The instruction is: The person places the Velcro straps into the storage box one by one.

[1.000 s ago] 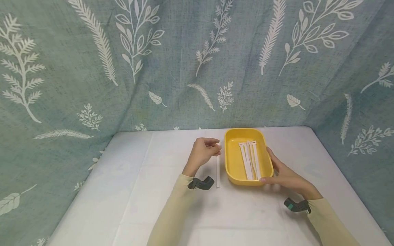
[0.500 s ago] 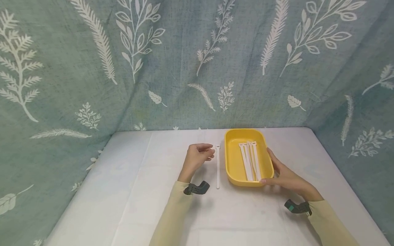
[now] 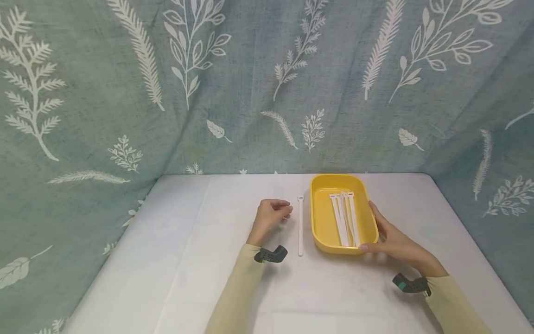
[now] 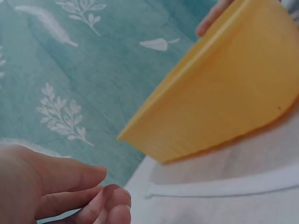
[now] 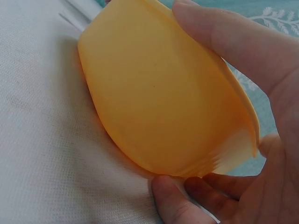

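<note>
A yellow plastic bin [image 3: 322,222] stands at the right of the table's middle. My right hand [image 3: 398,243] grips its near right corner, thumb at the rim and fingers against the outer side, as the right wrist view confirms. Several white cable ties [image 3: 353,220], flat straps with slotted heads, lie lengthwise inside. A single white cable tie [image 3: 300,227] lies straight on the cloth just left of the bin, slotted head at the far end. My left hand [image 3: 269,220] is left of that tie, apart from it, fingers loosely bent and holding nothing; the left wrist view shows bare fingertips [image 4: 119,214].
White cloth [image 3: 225,260] covers the table. A green curtain with white leaf prints [image 3: 250,93] hangs behind it and at both sides. Dark wrist cameras [image 3: 272,254] sit on both wrists.
My left hand has drawn back leftward and nearer from the single cable tie, uncovering its slotted head. My right hand keeps hold of the bin. The head view has shifted slightly.
</note>
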Demonstrator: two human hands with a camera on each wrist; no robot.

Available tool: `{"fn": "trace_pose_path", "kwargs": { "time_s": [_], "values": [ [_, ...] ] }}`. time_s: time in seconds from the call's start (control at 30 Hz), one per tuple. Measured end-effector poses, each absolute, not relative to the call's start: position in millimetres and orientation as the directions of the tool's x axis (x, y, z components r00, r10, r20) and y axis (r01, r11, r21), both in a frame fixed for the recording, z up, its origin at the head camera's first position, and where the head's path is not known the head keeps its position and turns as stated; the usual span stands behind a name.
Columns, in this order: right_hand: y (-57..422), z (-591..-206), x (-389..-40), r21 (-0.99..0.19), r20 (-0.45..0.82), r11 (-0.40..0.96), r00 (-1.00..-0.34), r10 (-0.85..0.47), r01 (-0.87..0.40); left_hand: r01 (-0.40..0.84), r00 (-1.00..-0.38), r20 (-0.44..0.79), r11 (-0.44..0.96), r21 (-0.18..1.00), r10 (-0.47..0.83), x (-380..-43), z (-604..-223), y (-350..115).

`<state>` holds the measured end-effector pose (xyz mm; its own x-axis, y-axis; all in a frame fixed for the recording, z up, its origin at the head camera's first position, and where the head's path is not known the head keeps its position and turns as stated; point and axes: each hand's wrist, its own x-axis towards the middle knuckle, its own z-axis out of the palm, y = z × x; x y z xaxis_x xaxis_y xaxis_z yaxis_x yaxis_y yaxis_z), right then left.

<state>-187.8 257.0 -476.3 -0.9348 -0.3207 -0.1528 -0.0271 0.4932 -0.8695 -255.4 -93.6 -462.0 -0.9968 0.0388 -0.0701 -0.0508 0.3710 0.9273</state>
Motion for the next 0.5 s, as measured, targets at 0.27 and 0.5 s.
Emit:
{"fn": "trace_pose_path", "kwargs": {
  "time_s": [0.27,0.5],
  "values": [
    [256,-474,-188,-0.875,-0.148,0.483,-0.934,-0.326,-0.03,-0.097,-0.992,-0.125,0.444,0.891,0.035,-255,-474,-87],
    [256,-475,-189,-0.878,-0.136,0.477,-0.934,-0.33,-0.041,-0.111,-0.987,-0.153,0.509,0.853,0.041,-249,-475,-82]
  ]
}}
